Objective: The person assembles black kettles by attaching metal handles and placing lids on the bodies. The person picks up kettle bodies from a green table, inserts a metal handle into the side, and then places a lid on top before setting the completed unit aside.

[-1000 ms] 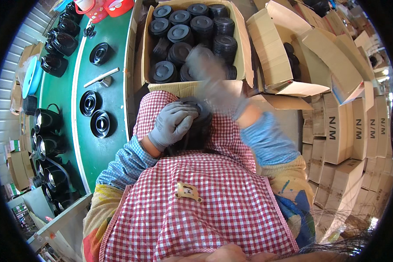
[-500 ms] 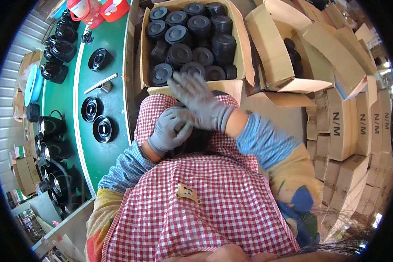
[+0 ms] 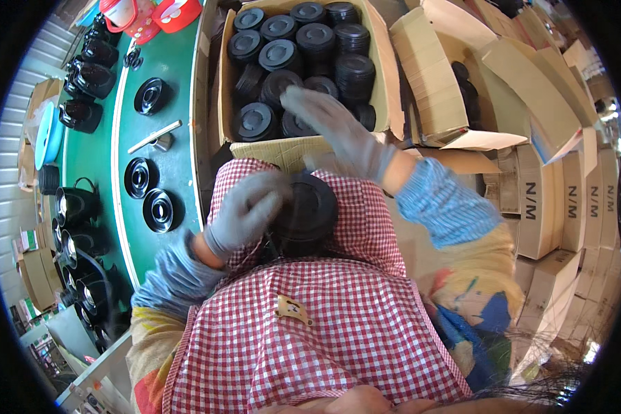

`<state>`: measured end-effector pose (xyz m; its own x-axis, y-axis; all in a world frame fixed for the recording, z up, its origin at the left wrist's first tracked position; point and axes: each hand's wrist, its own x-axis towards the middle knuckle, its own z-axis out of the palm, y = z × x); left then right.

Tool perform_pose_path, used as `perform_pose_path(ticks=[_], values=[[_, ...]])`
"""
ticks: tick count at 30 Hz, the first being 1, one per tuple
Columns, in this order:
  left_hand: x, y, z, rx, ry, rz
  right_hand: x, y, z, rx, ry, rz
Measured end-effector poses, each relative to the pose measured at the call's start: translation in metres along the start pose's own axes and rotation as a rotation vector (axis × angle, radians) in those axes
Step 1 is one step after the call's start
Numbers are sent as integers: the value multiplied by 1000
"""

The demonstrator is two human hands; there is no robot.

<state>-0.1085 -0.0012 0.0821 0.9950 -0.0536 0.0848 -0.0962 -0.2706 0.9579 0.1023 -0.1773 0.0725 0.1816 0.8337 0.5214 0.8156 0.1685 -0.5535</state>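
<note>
On my lap, between my thighs, rests a round black plastic disc (image 3: 312,203) with raised rings. My left hand (image 3: 250,210), in a grey glove, is at the disc's left edge; its fingertips blur with motion, so whether it grips anything is unclear. Above and right of the disc is my right hand (image 3: 348,134), also gloved, fingers stretched out and nothing visible in it. Its fingertips overlap the near stacks in a cardboard box (image 3: 283,148) of similar black discs (image 3: 281,55); contact with them cannot be made out.
To the left, a green bench (image 3: 165,145) carries black round parts (image 3: 160,210), a small metal cup (image 3: 162,141) with a stick across it, and several black pots (image 3: 83,203). Right of the disc box stands another open carton (image 3: 431,90), with stacked cartons (image 3: 538,200) beyond.
My hands, close together over my lap before, have moved apart, the left leftward and the right rightward. The black disc on my lap now shows between them.
</note>
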Motion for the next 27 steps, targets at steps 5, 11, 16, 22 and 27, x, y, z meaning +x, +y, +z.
perform_pose_path(ticks=[5, 11, 16, 22, 27], values=[[53, -61, 5, -454, -204, -529, -33, -43, 37, 35, -437, -147], [134, -24, 16, 543, -585, -520, -11, -81, 68, -30, -317, -119], [92, -73, 5, 246, -511, 89, -37, -23, 47, 90, -466, -104], [146, -33, 31, 648, -670, -209, 5, -80, 67, -40, -314, -145], [121, -94, 31, 99, -419, 505, -38, -8, 74, 149, -395, -285]])
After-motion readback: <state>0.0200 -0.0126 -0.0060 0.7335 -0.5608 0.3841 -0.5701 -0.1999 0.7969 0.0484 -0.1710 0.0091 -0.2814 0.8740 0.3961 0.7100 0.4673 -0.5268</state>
